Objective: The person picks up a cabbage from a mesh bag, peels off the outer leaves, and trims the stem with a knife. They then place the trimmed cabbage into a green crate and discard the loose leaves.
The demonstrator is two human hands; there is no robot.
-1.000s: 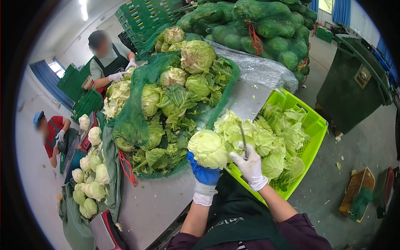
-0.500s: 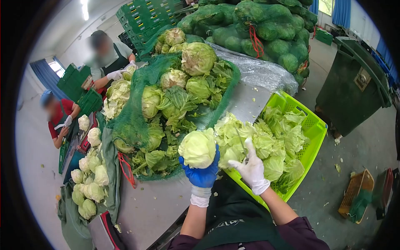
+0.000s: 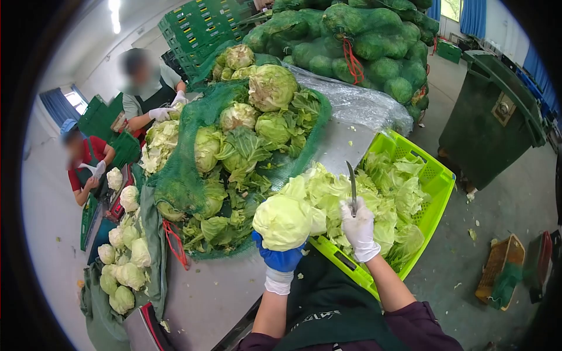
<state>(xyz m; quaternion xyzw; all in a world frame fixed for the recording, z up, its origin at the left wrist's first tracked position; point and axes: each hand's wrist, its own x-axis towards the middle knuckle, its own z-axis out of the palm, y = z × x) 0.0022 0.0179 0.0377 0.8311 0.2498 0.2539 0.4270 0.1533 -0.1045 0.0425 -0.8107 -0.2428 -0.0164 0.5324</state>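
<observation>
A pale green cabbage (image 3: 282, 222) rests in my left hand (image 3: 280, 255), which wears a blue glove and grips it from below. A loose leaf sticks out at the cabbage's right side. In a white glove, my right hand (image 3: 358, 229) is closed round the handle of a knife (image 3: 352, 182), its dark, slightly curved blade pointing up and apart from the cabbage. Behind and beside that hand, a lime-green crate (image 3: 443, 190) holds a heap of cabbage leaves (image 3: 398, 196). Left of the cabbage lies an opened green net sack (image 3: 193, 137) with untrimmed cabbages (image 3: 272, 88).
Trimmed cabbages (image 3: 130, 272) lie on the left of the table (image 3: 205, 292). Full net sacks (image 3: 374, 52) are piled behind plastic film (image 3: 351, 96). A dark green bin (image 3: 489, 111) and an orange basket (image 3: 499, 272) stand at the right. Two co-workers (image 3: 153, 88) work at the left.
My right hand has turned from spread fingers to a fist round the knife, whose blade now points up. The cabbage has tipped slightly, and a leaf now stands out at its right.
</observation>
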